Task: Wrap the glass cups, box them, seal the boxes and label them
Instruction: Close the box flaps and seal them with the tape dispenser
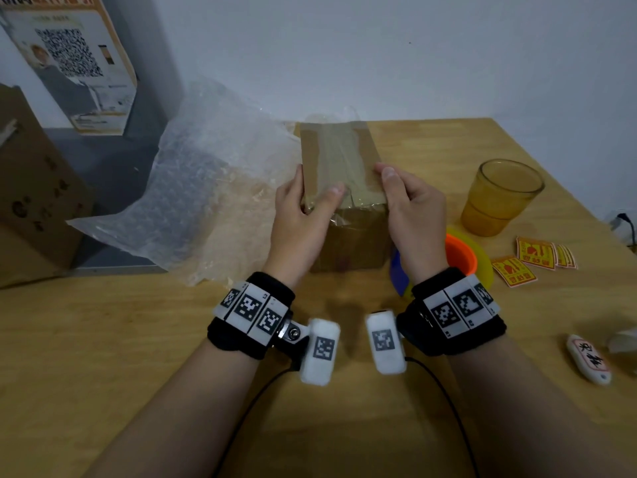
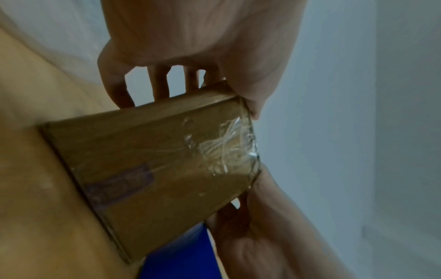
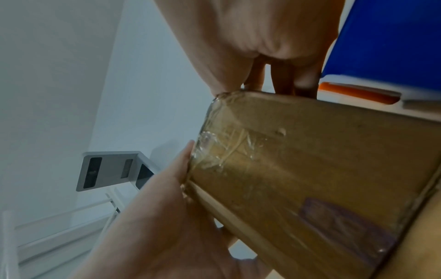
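A small brown cardboard box [image 1: 344,174] stands on the wooden table [image 1: 103,357], its top and near face covered by clear tape [image 1: 339,157]. My left hand [image 1: 306,205] grips its left side, thumb lying on the taped top near the front edge. My right hand [image 1: 406,198] grips its right side, thumb on the top edge. Both wrist views show the box's near face [image 2: 148,169] [image 3: 298,169] with wrinkled tape [image 2: 226,147] [image 3: 219,149] folded over the edge. An amber glass cup [image 1: 499,198] stands empty to the right. Orange-and-yellow label stickers [image 1: 536,258] lie near it.
A crumpled bubble wrap sheet [image 1: 206,188] spreads left of the box. A tape roll with orange, yellow and blue parts [image 1: 463,257] sits right behind my right wrist. A white tag with black characters [image 1: 589,358] lies at the right edge. A large carton [image 1: 31,188] stands at left.
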The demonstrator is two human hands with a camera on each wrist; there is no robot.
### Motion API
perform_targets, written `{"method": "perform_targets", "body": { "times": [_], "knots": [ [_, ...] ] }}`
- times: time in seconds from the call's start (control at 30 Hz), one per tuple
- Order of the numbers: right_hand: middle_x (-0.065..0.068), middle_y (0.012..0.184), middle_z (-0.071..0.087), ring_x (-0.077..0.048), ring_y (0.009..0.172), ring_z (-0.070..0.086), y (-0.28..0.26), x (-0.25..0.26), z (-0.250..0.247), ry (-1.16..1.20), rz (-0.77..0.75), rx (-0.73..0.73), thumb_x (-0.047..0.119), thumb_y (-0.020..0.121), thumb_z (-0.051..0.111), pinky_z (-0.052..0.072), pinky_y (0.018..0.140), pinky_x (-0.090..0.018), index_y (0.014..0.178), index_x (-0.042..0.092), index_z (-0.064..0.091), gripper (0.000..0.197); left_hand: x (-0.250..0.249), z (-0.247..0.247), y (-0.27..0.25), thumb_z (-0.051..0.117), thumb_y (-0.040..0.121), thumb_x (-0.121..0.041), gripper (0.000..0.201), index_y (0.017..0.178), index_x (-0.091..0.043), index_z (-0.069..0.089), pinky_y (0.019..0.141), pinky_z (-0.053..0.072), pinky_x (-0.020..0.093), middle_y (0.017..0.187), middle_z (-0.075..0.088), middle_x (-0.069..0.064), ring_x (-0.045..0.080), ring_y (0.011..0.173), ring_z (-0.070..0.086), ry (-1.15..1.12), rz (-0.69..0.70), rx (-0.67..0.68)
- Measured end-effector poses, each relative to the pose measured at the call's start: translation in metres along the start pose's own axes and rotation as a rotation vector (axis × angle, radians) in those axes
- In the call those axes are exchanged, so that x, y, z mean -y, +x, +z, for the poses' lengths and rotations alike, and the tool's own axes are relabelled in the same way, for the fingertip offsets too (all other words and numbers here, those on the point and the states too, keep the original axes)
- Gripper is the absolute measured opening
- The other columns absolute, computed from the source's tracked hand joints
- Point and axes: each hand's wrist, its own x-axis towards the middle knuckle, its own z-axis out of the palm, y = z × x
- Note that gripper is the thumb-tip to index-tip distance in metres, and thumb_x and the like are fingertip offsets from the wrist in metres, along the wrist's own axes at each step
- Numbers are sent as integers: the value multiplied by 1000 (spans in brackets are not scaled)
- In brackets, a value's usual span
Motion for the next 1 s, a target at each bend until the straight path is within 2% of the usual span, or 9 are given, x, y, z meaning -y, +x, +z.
{"method": "perform_targets", "body": {
  "times": [0.23,0.33,0.4,0.5,0.57,0.63,0.77,0.87,1.0],
  "knots": [
    [8,116,74,0,113,66,-1,-10,2,-118,-104,47,8,105,52,54,100,-32,122,16,73,29,2,-7,2,45,96,-67,73,159,-34,33,119,39,40,152,47,-7,8,137,48,0,-29,-58],
    [6,122,71,-1,120,63,-1,-11,1,-175,-54,108,-7,99,46,52,104,-32,126,14,65,39,-1,-6,-2,27,107,-58,62,161,-29,29,117,28,28,161,38,-1,13,146,37,84,-11,-76],
    [6,124,69,-5,118,64,5,-7,-3,-178,13,161,-4,101,44,54,102,-39,129,21,60,41,-6,-9,-3,24,109,-51,59,161,-23,30,110,24,19,159,37,1,10,145,35,153,7,-36],
    [9,136,60,-7,121,59,12,10,-11,-152,37,240,25,108,46,54,102,-48,138,35,55,33,-15,-23,-1,40,108,-43,53,159,-31,30,103,29,4,150,34,-5,-2,135,37,211,179,14],
    [7,150,49,-6,137,45,12,19,-12,-211,-42,338,39,105,55,43,114,-38,140,34,60,35,-17,-32,4,61,101,-35,50,150,-30,49,110,37,13,150,38,-7,-1,137,39,232,316,111],
    [-1,162,37,-7,146,35,9,22,-8,-239,-73,463,38,97,68,37,118,-25,134,29,68,38,-13,-34,8,74,91,-28,41,132,-26,67,114,41,24,146,52,-8,-2,135,45,241,332,200],
    [-3,164,37,3,140,35,7,21,-4,-162,-43,488,20,85,82,33,100,2,125,17,72,41,-4,-31,8,83,79,-23,40,118,-26,73,112,42,22,134,61,-8,-3,127,52,185,336,165],
    [1,163,40,4,140,36,10,21,-11,-135,-41,518,18,79,87,34,106,-2,124,16,73,47,-3,-35,12,84,79,-21,41,118,-27,73,113,42,24,133,62,-9,-3,127,52,198,338,189],
    [11,165,35,3,146,28,12,22,-18,-189,-27,613,18,72,91,34,121,-26,125,30,73,57,-7,-45,16,85,77,-15,44,119,-21,75,112,43,24,133,65,-10,0,128,55,197,305,231]
  ]
}}
